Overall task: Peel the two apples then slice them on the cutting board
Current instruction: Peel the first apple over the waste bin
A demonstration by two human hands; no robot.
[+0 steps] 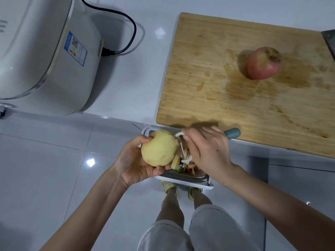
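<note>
Apples, 2 of them, are what the person is busy with. The white counter [136, 78] is the biggest thing. On its left side sits a big white kitchen machine [45, 51] with a black cord [130, 28] plugged into its back. On the right side lies a wooden cutting board [217, 69] with wet marks on it. Below the counter edge, over the shiny tiled floor [45, 169], is a white bin [204, 186]. The person stands just behind it in light shorts and pale sandals.

Both hands are over the bin. The left hand [134, 165] curls under and around the peeled apple [159, 148] and holds it up, thumb on top. That apple is pale yellow with almost all its skin off. The right hand [208, 151] is wrapped tight around the peeler [232, 133], and the blue-green end of the handle pokes out toward the board. The peeler's white head touches the right side of the peeled apple.

The red apple [263, 63] has all its skin on. It rests on the right part of the board, well apart from the hands. A small strip of peel [175, 163] hangs at the bottom of the peeled apple, and more scraps [190, 169] lie in the bin.
</note>
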